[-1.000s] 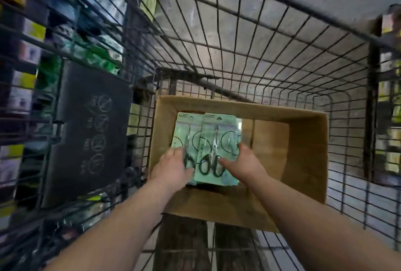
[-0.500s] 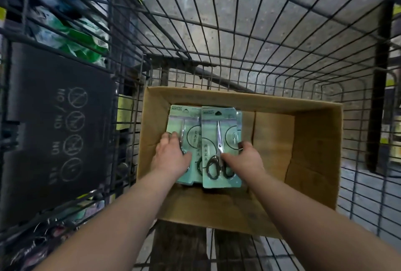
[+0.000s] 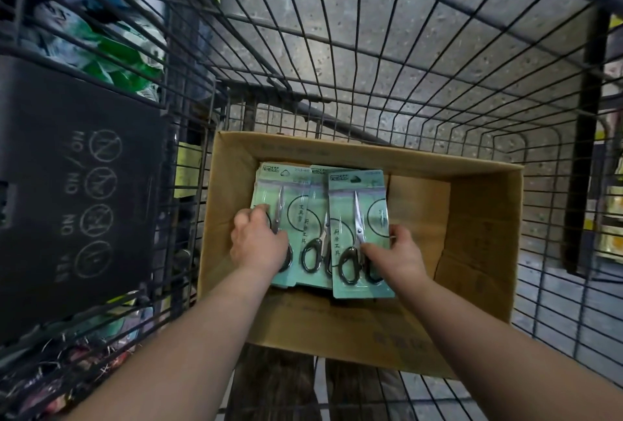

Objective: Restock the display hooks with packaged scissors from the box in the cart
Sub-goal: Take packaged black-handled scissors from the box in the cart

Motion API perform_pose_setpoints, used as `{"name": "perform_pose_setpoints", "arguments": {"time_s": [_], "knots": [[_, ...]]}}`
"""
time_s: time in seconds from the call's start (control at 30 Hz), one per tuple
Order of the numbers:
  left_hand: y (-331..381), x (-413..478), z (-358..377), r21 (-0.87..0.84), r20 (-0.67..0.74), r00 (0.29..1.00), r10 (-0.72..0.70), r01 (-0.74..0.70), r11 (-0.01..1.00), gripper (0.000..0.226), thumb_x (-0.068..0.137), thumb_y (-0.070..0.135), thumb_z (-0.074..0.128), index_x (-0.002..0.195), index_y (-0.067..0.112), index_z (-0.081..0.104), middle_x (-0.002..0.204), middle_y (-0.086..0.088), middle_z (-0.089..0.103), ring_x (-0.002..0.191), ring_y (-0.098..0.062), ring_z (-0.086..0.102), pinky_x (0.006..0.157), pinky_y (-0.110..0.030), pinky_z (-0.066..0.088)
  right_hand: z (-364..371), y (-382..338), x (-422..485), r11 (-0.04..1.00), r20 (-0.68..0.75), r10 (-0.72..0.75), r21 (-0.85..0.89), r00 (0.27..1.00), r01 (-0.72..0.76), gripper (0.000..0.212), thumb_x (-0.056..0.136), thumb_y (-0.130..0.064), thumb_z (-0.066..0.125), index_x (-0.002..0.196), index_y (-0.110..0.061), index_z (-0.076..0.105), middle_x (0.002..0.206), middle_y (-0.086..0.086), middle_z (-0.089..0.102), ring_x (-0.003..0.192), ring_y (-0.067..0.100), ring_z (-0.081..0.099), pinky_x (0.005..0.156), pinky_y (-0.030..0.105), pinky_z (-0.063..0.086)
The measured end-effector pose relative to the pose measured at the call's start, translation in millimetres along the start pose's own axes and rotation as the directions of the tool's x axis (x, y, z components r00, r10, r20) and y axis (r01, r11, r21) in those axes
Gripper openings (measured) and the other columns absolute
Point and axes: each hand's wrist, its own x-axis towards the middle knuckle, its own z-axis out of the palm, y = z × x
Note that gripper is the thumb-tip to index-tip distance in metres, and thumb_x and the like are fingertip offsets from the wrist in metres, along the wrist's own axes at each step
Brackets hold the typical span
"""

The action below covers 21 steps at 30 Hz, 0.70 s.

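Cardboard box [image 3: 485, 252] sits open-topped in the wire cart [image 3: 371, 60]. Packaged scissors [image 3: 315, 218] on mint-green cards lie in its left half, overlapping one another. The left hand [image 3: 258, 243] grips the left stack [image 3: 293, 191], fingers curled over its left edge and thumb on the front. The right hand [image 3: 399, 257] pinches the uppermost right pack [image 3: 359, 198], thumb across the scissor handles and fingers round the pack's right edge. A black panel [image 3: 77, 198] with 4 circled symbols lies against the cart's left wire wall.
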Motion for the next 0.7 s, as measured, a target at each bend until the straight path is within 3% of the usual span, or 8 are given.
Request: {"name": "perform_pose_setpoints", "arguments": {"time_s": [0.13, 0.23, 0.33, 0.4, 0.5, 0.57, 0.7], "knots": [[0.5, 2.0, -1.6, -0.077, -0.102, 0.994, -0.045, 0.037, 0.996, 0.062, 0.088, 0.025, 0.061, 0.143, 0.019, 0.034, 0.141, -0.012, 0.040, 0.127, -0.034, 0.042, 0.104, -0.045, 0.039, -0.7, 1.8, 1.2, 1.000, 0.013, -0.024, 0.000, 1.000, 0.024, 0.062, 0.086, -0.024, 0.064, 0.139, -0.014, 0.034, 0.107, 0.004, 0.057, 0.074, 0.012, 0.058, 0.072, 0.034, 0.056], [-0.4, 5.5, -3.1, -0.198, -0.115, 0.986, -0.120, 0.096, 0.976, 0.056, 0.088, 0.022, 0.059, 0.141, 0.017, 0.039, 0.134, -0.011, 0.052, 0.120, -0.034, 0.051, 0.102, -0.045, 0.043, -2.0, 3.1, 0.8, 0.999, 0.007, -0.033, 0.011, 0.999, 0.033, 0.063, 0.085, -0.026, 0.064, 0.140, -0.013, 0.034, 0.118, 0.007, 0.057, 0.091, 0.020, 0.061, 0.083, 0.039, 0.055], [2.0, 2.5, -8.7, -0.461, -0.019, 0.976, -0.217, 0.184, 0.868, 0.030, 0.088, 0.011, 0.052, 0.118, 0.014, 0.055, 0.093, -0.004, 0.062, 0.077, -0.026, 0.058, 0.072, -0.037, 0.054, -2.0, 3.5, -2.3, 0.998, 0.015, -0.051, 0.028, 0.999, 0.050, 0.057, 0.091, -0.027, 0.058, 0.141, -0.011, 0.035, 0.131, 0.010, 0.053, 0.106, 0.024, 0.058, 0.092, 0.039, 0.052], [4.0, -0.9, -12.0, -0.553, 0.053, 0.972, -0.230, 0.220, 0.803, 0.017, 0.091, 0.005, 0.050, 0.105, 0.015, 0.053, 0.077, 0.000, 0.054, 0.063, -0.016, 0.048, 0.056, -0.027, 0.042, -1.6, 2.6, -4.0, 0.998, 0.023, -0.061, 0.022, 0.998, 0.060, 0.050, 0.095, -0.025, 0.051, 0.141, -0.011, 0.037, 0.132, 0.010, 0.054, 0.100, 0.021, 0.060, 0.084, 0.036, 0.055], [4.9, -8.0, -18.3, -0.561, 0.073, 0.974, -0.213, 0.217, 0.799, 0.013, 0.092, 0.002, 0.050, 0.089, 0.015, 0.053, 0.080, -0.002, 0.056, 0.069, -0.019, 0.054, 0.062, -0.029, 0.046, -1.9, -1.8, -6.3, 0.998, 0.032, -0.064, 0.021, 0.997, 0.064, 0.045, 0.097, -0.021, 0.048, 0.139, -0.009, 0.039, 0.129, 0.012, 0.056, 0.096, 0.021, 0.062, 0.079, 0.033, 0.055], [4.1, -14.1, -22.7, -0.571, 0.079, 0.973, -0.215, 0.221, 0.790, 0.014, 0.092, 0.003, 0.050, 0.095, 0.015, 0.057, 0.088, -0.005, 0.062, 0.081, -0.027, 0.062, 0.073, -0.037, 0.053, -3.7, -6.0, -11.1, 0.998, 0.047, -0.063, 0.027, 0.997, 0.062, 0.044, 0.097, -0.020, 0.047, 0.139, -0.008, 0.040, 0.130, 0.013, 0.056, 0.105, 0.025, 0.061, 0.085, 0.035, 0.054], [1.6, -35.0, -33.4, -0.605, 0.077, 0.977, -0.198, 0.203, 0.770, 0.016, 0.091, 0.005, 0.052, 0.100, 0.016, 0.058, 0.098, -0.008, 0.066, 0.087, -0.029, 0.066, 0.077, -0.041, 0.056, -14.3, -15.2, -31.3, 0.995, 0.085, -0.098, 0.023, 0.992, 0.096, 0.034, 0.098, -0.016, 0.045, 0.131, -0.009, 0.046, 0.122, 0.012, 0.060, 0.095, 0.023, 0.062, 0.078, 0.034, 0.054]]}}
